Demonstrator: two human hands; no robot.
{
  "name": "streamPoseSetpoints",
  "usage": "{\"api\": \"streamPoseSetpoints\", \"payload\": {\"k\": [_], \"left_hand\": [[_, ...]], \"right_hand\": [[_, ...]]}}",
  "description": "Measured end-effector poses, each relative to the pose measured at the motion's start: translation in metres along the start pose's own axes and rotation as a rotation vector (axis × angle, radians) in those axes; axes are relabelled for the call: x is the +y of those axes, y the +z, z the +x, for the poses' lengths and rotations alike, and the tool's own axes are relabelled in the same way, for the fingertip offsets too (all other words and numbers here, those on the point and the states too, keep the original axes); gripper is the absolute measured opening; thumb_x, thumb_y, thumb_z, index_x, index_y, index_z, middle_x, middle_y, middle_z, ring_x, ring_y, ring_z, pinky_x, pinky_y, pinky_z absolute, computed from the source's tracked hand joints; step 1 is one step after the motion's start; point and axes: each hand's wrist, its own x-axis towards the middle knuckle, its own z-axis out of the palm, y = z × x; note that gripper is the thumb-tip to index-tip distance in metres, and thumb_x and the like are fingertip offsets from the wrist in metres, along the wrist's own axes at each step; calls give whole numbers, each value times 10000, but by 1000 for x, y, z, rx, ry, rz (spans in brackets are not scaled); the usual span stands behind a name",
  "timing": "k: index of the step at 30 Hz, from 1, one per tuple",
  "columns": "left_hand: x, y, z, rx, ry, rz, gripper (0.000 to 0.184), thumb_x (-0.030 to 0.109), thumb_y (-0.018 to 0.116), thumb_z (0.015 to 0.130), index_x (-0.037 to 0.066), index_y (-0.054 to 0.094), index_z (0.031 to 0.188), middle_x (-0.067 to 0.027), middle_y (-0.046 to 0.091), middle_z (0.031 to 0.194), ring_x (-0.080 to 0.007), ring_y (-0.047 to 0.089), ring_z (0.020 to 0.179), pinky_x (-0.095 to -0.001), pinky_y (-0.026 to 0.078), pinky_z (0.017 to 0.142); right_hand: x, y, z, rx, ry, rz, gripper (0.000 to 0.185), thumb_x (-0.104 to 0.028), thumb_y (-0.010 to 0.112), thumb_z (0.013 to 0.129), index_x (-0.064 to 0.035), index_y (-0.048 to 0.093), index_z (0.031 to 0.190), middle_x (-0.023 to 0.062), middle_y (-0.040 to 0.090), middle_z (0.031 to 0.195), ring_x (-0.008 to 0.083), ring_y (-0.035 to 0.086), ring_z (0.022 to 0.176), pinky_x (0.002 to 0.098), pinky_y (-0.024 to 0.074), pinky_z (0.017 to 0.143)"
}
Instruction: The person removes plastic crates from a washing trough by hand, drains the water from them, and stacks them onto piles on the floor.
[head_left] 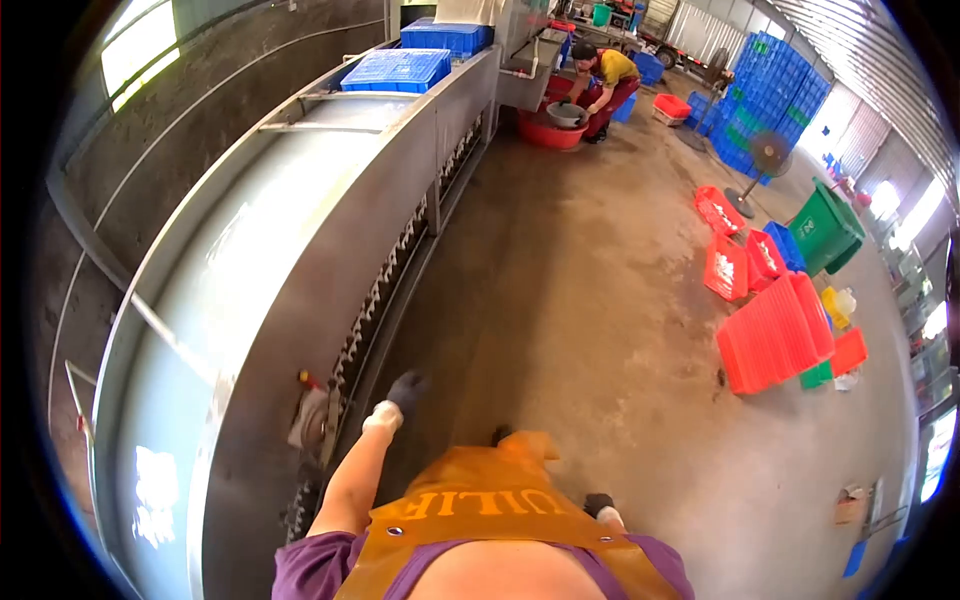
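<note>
1. Beside the long grey metal trough [265, 400] at left, the dark-gloved left hand [405, 390] hangs blurred; I cannot tell whether its fingers close.
2. Near the orange-brown apron [480, 490], the dark-gloved right hand [598, 504] shows partly, its grip unclear.

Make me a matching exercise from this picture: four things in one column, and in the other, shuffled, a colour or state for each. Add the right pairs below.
Column one
1. The wearer's left hand
2. The tall crate stack at the back
3. The large bin on the right
4. The wearer's apron

Column two
A. Green
B. Orange-brown, with lettering
C. Dark-gloved
D. Mostly blue

Right pairs: 1-C, 2-D, 3-A, 4-B.
</note>
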Motion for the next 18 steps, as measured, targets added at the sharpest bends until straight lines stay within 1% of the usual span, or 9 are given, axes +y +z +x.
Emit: {"api": "streamPoseSetpoints", "payload": {"k": [3, 6, 8, 11, 13, 15, 16, 17, 18], "left_hand": [[130, 4, 125, 101, 250, -192, 390, 264, 622, 806, 26, 538, 1104, -150, 633, 970, -224, 600, 929, -340, 463, 808], [239, 6, 205, 182, 374, -56, 385, 213, 634, 802, 39, 527, 1128, -86, 620, 912, -153, 575, 859, -301, 464, 769], [294, -1, 265, 128, 448, -223, 410, 156, 652, 791, 50, 511, 1161, -21, 563, 873, -109, 522, 807, -261, 453, 740], [349, -28, 352, 159, 559, -89, 428, 127, 655, 795, 57, 493, 1185, 22, 501, 859, -83, 472, 779, -242, 444, 721], [355, -55, 433, 137, 547, -156, 504, 124, 668, 790, 54, 442, 1235, 8, 491, 917, -91, 465, 823, -252, 438, 753], [383, -85, 493, 264, 618, -346, 553, 39, 635, 807, 5, 368, 1291, -17, 482, 941, -116, 468, 837, -257, 450, 759], [389, -105, 529, 324, 667, -293, 590, 55, 654, 798, 1, 352, 1302, -21, 476, 961, -115, 469, 851, -257, 453, 758], [390, -129, 561, 381, 719, -238, 628, 71, 673, 789, -4, 335, 1313, -26, 470, 981, -114, 470, 866, -258, 456, 757], [396, -156, 582, 468, 570, -77, 693, 80, 703, 763, 14, 315, 1334, -46, 477, 983, -137, 493, 873, -270, 468, 765]], "right_hand": [[31, -43, 49, 70, -3, 58, 229, -297, 533, 784, -162, 676, 901, 95, 649, 932, 263, 627, 874, 382, 499, 743], [59, -96, 138, 118, 29, 177, 235, -274, 534, 775, -151, 677, 916, 113, 644, 967, 278, 624, 902, 403, 494, 767], [79, -162, 203, 98, 32, 127, 241, -259, 536, 769, -143, 677, 927, 124, 640, 990, 288, 621, 920, 416, 491, 782], [109, -301, 295, 77, 29, -88, 252, -237, 537, 761, -132, 677, 942, 142, 635, 1024, 303, 618, 948, 437, 486, 805], [140, -395, 370, 330, -68, -90, 176, -189, 526, 762, -72, 656, 774, 157, 654, 808, 284, 651, 735, 408, 514, 618], [154, -493, 424, 348, -80, 1684, 134, -190, 538, 825, -110, 549, 719, 61, 544, 594, 201, 545, 511, 350, 453, 462], [140, -560, 421, 424, -122, 1789, 89, -183, 557, 849, -116, 508, 817, 29, 489, 598, 147, 490, 489, 296, 417, 421], [142, -608, 440, 362, -240, 1920, 101, -156, 566, 850, -98, 502, 903, 52, 548, 694, 157, 533, 546, 282, 443, 452], [133, -653, 446, 390, -225, 1918, 108, -166, 561, 863, -100, 509, 932, 50, 550, 719, 145, 528, 564, 272, 429, 453]]}}
